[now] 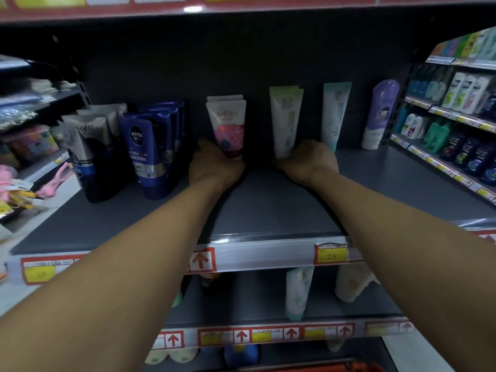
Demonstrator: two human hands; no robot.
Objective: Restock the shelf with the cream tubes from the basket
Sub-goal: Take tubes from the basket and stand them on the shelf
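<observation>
Both my arms reach deep into the grey shelf [268, 205]. My left hand [212, 165] grips the base of a pink and white Softto cream tube [228, 124] standing upright at the back, with another like it behind. My right hand [308, 162] holds the bottom of a pale green and white tube [285, 119], also upright with a second one behind it. A teal and white tube [335, 114] stands just right of my right hand. The red basket [322, 367] barely shows at the bottom edge.
Blue Nivea Men tubes [146, 154] and silver Softto tubes [88, 151] stand in rows at the left. A purple and white bottle [379, 116] is at the far right. Price labels [331, 253] line the shelf edge. More tubes [296, 294] stand on the lower shelf.
</observation>
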